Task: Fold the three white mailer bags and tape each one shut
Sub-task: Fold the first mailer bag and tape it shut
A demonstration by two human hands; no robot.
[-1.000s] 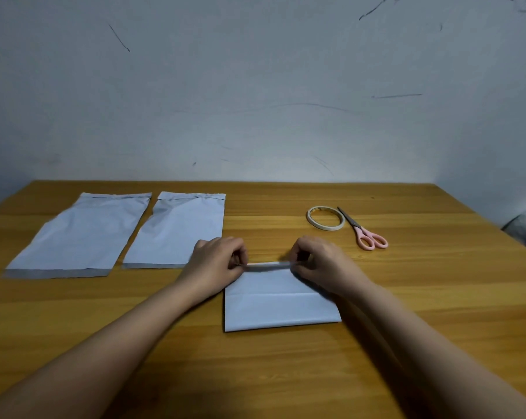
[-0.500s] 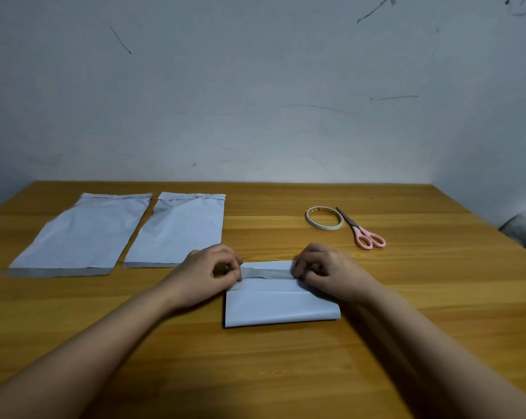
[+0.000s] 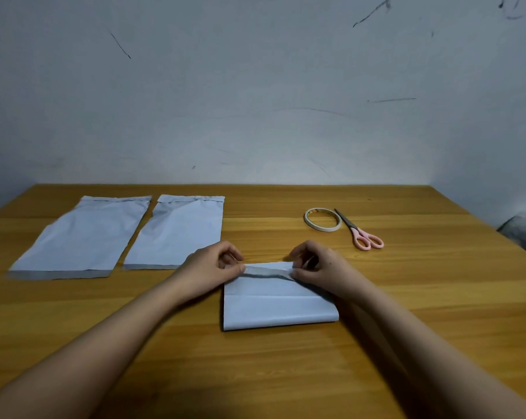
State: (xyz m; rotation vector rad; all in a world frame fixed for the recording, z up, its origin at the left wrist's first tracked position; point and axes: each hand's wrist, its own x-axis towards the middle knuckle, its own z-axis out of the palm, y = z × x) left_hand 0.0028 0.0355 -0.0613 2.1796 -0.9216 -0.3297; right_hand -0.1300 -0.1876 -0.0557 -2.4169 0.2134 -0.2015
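1. Your left hand [image 3: 209,267] is at the left end of the folded mailer bag [image 3: 280,306], fingers curled in, thumb and fingertips pinching the grey strip [image 3: 266,271] that runs along the bag's far edge.
2. Your right hand [image 3: 322,267] mirrors it at the right end, fingers bent over and pinching the same strip, which is lifted a little off the white surface there.
3. The strip spans the gap between your two hands, slightly bowed (it reads darker than the rest of the bag).
4. That folded bag sits on the wooden table [image 3: 437,297] right in front of you, near the middle, with a crease running across it and its near edge rounded over.
5. Off to your left, two more bags lie flat and unfolded, side by side: the far-left mailer bag [image 3: 80,237] and the second flat mailer bag [image 3: 180,231], close together but with a thin wedge of table between them.
6. Your left hand overlaps the near right corner of that second flat bag; whether it is touching it, I can't tell.
7. To the right and further back, the tape roll [image 3: 322,219] lies flat, and the pink-handled scissors [image 3: 360,229] sit just beside it, blades closed and pointing away from you.
8. Both forearms are bare and reach in from the bottom corners.
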